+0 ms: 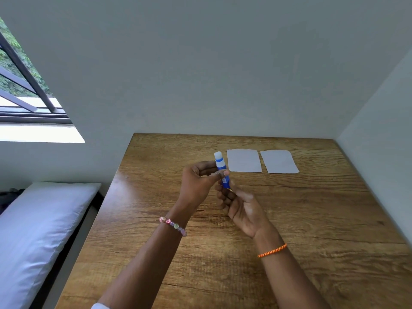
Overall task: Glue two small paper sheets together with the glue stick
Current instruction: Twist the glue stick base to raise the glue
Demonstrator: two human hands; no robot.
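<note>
Blue glue stick (221, 169) with white cap, held upright above the wooden table (312, 219), left of both sheets. Pinched at mid-barrel by left hand (198, 181), thumb across the front; gripped at the base by right hand (242, 208), fingers curled. Two small white paper sheets (244, 160) (279, 161) side by side, flat, apart, toward the far edge. Beaded bracelet (173, 225) on left wrist, orange cord (272, 250) on right.

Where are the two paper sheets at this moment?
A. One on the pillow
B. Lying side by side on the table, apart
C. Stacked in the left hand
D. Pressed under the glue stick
B: both paper sheets lie flat on the table, a gap between them.
</note>
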